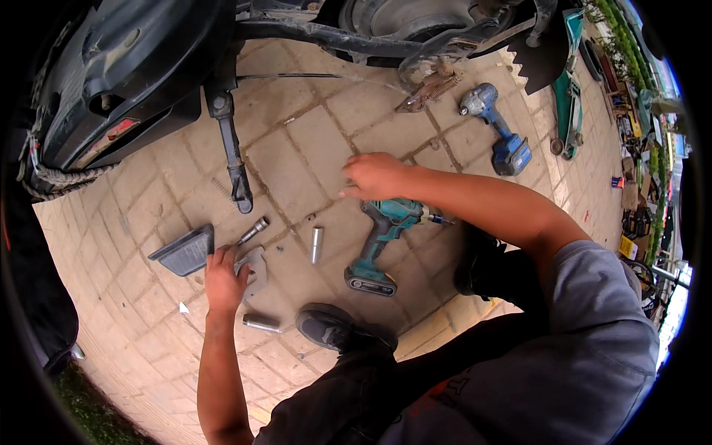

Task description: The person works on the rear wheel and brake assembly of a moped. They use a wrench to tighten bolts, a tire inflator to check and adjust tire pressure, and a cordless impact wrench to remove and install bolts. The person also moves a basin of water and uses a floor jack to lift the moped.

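My left hand (226,280) reaches down to the paving, its thumb apart from the fingers. Its fingertips are beside a small socket tool (254,231) and a thin grey metal plate (256,271); whether they touch either is unclear. A black plastic tray (184,251) lies just left of those fingers. Over the handle end of a teal cordless drill (382,233), my right hand (377,176) hovers, fingers loosely bent and nothing seen in them. One silver tube-shaped socket (317,245) stands between the hands, and another silver socket (261,322) lies near my shoe.
A motorbike's dark body (141,67) spans the top, with its footrest bar (231,152) jutting down. A blue impact driver (497,130) rests at the right, with a green floor jack (567,111) beyond it. A small spring (221,188) lies by the bar.
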`<state>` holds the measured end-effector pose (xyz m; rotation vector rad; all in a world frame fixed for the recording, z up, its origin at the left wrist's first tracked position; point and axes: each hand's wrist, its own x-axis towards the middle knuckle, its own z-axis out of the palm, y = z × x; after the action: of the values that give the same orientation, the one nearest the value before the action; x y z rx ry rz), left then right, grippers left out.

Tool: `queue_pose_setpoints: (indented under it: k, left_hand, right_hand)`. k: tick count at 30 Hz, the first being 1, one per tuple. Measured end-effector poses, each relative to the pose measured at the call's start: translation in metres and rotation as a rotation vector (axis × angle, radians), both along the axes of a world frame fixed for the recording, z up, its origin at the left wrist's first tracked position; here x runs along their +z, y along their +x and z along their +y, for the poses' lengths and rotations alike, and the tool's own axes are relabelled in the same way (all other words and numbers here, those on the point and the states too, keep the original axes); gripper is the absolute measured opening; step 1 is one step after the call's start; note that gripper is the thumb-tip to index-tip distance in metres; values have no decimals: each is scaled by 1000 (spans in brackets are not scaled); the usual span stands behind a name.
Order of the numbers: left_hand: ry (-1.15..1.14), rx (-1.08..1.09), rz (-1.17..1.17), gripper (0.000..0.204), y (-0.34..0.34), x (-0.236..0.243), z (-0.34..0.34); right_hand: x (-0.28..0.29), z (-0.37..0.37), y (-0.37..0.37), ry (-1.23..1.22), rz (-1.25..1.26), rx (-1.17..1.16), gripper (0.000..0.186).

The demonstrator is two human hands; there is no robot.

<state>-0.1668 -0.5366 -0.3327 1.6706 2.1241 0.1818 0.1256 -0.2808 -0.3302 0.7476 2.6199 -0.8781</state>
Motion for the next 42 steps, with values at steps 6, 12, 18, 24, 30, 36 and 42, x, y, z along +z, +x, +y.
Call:
queue_pose_setpoints:
  k: [6,12,18,24,30,36,42]
  left_hand:
    - [27,37,-47,41,15,13,2]
    - [109,129,-238,37,31,31,3]
    - [43,187,-482,32,48,42,41]
    - [-89,558,-1107,31,64,65,118]
    - [121,315,-1138,24,93,83,200]
    - [131,34,-1018,21,114,98,237]
    - [181,331,-1235,16,113,89,291]
  right_hand:
    - [-62,91,-53,337,295,-869,26]
    - [-87,120,-67,426,267,-1195,29]
    - [-76,134,-69,388,74,-1277,32]
    - [-65,79,-79,-122,628,-1315,24]
    - [57,-21,-58,-1558,1131,-1309,19]
    - [70,-13,-32,-1550,1289,-1403,21]
    - [67,20,-35,-1218,1291,-1539,19]
